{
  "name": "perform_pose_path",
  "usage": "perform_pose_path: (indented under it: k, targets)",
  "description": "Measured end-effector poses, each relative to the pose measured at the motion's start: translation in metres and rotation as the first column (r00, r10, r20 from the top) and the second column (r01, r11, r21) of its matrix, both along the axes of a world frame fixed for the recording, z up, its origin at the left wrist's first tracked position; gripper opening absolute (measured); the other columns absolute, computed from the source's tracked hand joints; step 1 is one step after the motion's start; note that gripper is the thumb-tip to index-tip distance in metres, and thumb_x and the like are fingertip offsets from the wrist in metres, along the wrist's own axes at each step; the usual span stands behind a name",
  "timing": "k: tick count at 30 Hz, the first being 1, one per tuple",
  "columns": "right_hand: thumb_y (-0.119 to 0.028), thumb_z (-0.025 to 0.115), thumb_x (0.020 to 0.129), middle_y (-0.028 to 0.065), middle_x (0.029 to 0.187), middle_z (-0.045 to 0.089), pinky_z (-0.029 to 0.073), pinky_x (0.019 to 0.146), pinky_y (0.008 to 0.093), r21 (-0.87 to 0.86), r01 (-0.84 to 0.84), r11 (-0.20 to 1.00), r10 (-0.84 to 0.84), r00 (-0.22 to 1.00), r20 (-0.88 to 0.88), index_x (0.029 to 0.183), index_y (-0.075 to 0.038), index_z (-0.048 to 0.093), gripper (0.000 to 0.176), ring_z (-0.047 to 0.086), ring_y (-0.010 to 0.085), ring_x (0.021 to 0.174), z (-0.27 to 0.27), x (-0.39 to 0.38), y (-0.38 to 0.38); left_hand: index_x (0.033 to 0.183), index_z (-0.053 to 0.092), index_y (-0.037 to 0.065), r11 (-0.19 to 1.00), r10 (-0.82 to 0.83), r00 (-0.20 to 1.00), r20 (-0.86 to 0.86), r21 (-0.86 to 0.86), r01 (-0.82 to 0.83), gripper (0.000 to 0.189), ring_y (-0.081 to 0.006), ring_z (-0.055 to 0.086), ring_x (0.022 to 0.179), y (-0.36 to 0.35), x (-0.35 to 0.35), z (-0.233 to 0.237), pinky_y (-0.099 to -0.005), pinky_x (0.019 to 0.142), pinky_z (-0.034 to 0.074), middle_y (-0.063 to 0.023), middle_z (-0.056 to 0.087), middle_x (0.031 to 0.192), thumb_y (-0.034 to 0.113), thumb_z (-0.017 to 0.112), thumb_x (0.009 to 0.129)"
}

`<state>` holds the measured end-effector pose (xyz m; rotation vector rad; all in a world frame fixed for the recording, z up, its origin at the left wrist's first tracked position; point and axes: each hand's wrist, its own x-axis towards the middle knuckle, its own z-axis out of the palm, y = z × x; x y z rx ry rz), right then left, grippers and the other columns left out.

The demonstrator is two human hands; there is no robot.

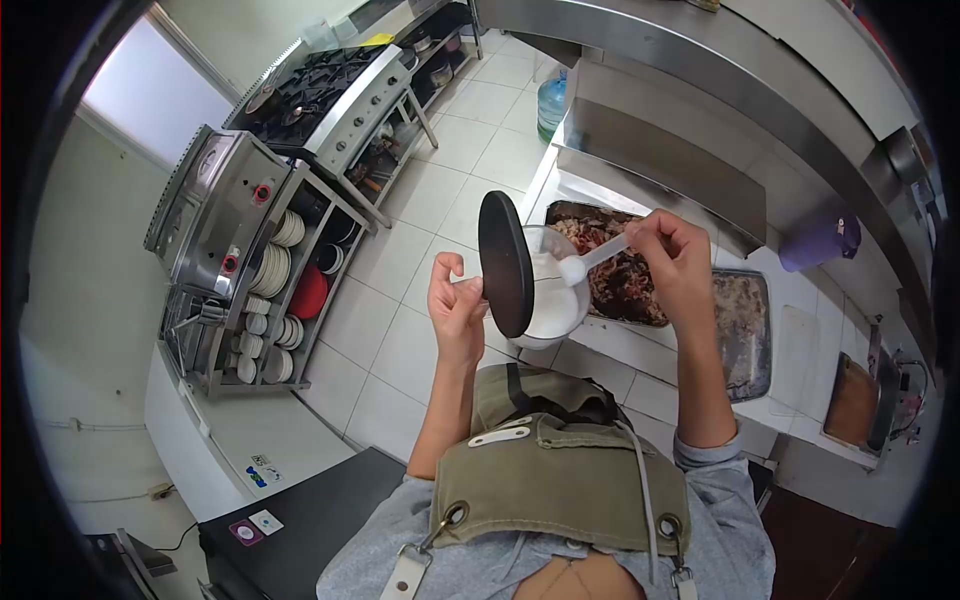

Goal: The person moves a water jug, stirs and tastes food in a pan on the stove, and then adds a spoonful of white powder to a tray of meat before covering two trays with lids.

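My left hand [456, 302] pinches a round black lid [506, 265] near its left side, holding it upright and tilted. Just behind the lid is a clear round jar [578, 318] with white contents [552, 312], partly covered from view. In my right hand [674, 258] is the handle of a white scoop [573, 270], its head at the jar's mouth. A tray of dark, reddish chopped food [625, 285] sits on the counter beyond the jar. What supports the jar from below is hard to make out.
A second tray with frosty, pale contents [741, 335] lies right on the white counter. A purple container [818, 243] stands further right, near a sink [885, 405]. To the left are a stove [330, 105] and a shelf of stacked plates [272, 270]. A water jug [551, 105] stands behind.
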<state>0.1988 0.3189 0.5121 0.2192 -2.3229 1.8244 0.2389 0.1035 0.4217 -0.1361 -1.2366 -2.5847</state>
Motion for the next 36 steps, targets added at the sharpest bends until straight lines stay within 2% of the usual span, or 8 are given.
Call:
perform_pose_path:
  k: [9, 11, 13, 15, 23, 27, 31, 36]
  targets:
    - [-0.009, 0.060, 0.074, -0.0037, 0.050, 0.040, 0.023, 0.043, 0.0219, 0.090, -0.043, 0.995, 0.046, 0.998, -0.040, 0.061, 0.001, 0.054, 0.017, 0.031, 0.0031, 0.047, 0.015, 0.008, -0.022, 0.090, 0.029, 0.010, 0.980, -0.055, 0.994, -0.097, 0.187, 0.072, 0.023, 0.0005, 0.021, 0.040, -0.003, -0.025, 0.016, -0.0139, 0.038, 0.015, 0.0072, 0.029, 0.049, 0.008, 0.051, 0.084]
    - [-0.008, 0.061, 0.074, -0.0024, 0.051, 0.043, 0.025, 0.043, 0.0217, 0.163, -0.062, 0.985, 0.077, 0.993, -0.090, 0.063, 0.001, 0.055, 0.015, 0.033, 0.0033, 0.046, 0.016, 0.006, -0.025, 0.092, 0.042, 0.003, 0.984, -0.123, 0.976, -0.182, 0.105, 0.143, 0.021, -0.0032, 0.049, 0.067, -0.011, -0.036, -0.001, -0.0147, 0.061, 0.040, -0.0011, 0.049, 0.079, 0.014, 0.055, 0.082]
    - [-0.006, 0.062, 0.072, 0.0005, 0.054, 0.047, 0.027, 0.043, 0.0213, 0.186, -0.079, 0.979, 0.096, 0.992, -0.085, 0.064, 0.001, 0.057, 0.012, 0.036, 0.0040, 0.046, 0.016, 0.001, -0.026, 0.086, 0.038, 0.006, 0.993, -0.056, 0.990, -0.127, 0.092, 0.068, 0.022, -0.0022, 0.045, 0.059, -0.004, -0.041, 0.008, -0.0137, 0.054, 0.036, 0.0009, 0.046, 0.073, 0.015, 0.057, 0.081]
    - [-0.007, 0.062, 0.074, -0.0011, 0.053, 0.046, 0.026, 0.043, 0.0212, 0.145, -0.079, 0.986, 0.091, 0.993, -0.078, 0.064, 0.001, 0.057, 0.014, 0.035, 0.0036, 0.046, 0.008, -0.007, -0.025, 0.089, 0.030, 0.011, 0.985, -0.080, 0.991, -0.107, 0.146, 0.096, 0.024, 0.0008, 0.023, 0.040, -0.004, -0.045, 0.007, -0.0156, 0.038, 0.013, 0.0070, 0.033, 0.051, 0.006, 0.052, 0.083]
    - [-0.011, 0.056, 0.079, -0.0076, 0.054, 0.043, 0.024, 0.046, 0.0189, -0.098, 0.213, 0.972, -0.193, 0.964, 0.185, 0.068, -0.002, 0.059, 0.015, 0.033, 0.0009, 0.050, -0.017, -0.051, 0.009, 0.088, 0.035, 0.011, 0.996, 0.079, 0.993, 0.093, 0.029, -0.082, 0.016, 0.0024, 0.022, 0.042, -0.032, -0.051, -0.004, -0.0147, 0.038, 0.016, 0.0094, 0.030, 0.056, 0.005, 0.049, 0.083]
    - [-0.013, 0.057, 0.080, -0.0079, 0.053, 0.042, 0.025, 0.045, 0.0197, 0.028, 0.245, 0.969, -0.241, 0.965, -0.103, 0.067, 0.000, 0.058, 0.018, 0.033, 0.0012, 0.050, -0.054, -0.058, 0.021, 0.087, 0.034, 0.012, 0.974, 0.222, 0.970, 0.104, 0.011, -0.224, 0.021, 0.0007, 0.023, 0.046, -0.063, -0.051, -0.015, -0.0159, 0.041, 0.015, 0.0051, 0.039, 0.062, 0.000, 0.050, 0.081]
    - [-0.013, 0.060, 0.078, -0.0068, 0.052, 0.038, 0.025, 0.045, 0.0209, 0.216, 0.300, 0.929, -0.303, 0.953, -0.020, 0.063, 0.002, 0.054, 0.022, 0.030, 0.0028, 0.050, -0.044, -0.051, 0.020, 0.087, 0.035, 0.012, 0.951, 0.308, 0.947, 0.093, 0.004, -0.309, 0.017, 0.0006, 0.021, 0.044, -0.078, -0.049, -0.009, -0.0171, 0.040, 0.014, 0.0060, 0.036, 0.059, 0.002, 0.049, 0.083]
    - [-0.013, 0.059, 0.078, -0.0074, 0.051, 0.036, 0.021, 0.043, 0.0202, 0.140, 0.394, 0.908, -0.373, 0.915, -0.156, 0.065, 0.001, 0.056, 0.020, 0.029, 0.0020, 0.049, -0.060, -0.056, 0.037, 0.087, 0.036, 0.012, 0.947, 0.318, 0.945, 0.078, 0.020, -0.321, 0.015, 0.0009, 0.020, 0.043, -0.081, -0.048, -0.008, -0.0167, 0.039, 0.014, 0.0069, 0.033, 0.057, 0.003, 0.048, 0.085]
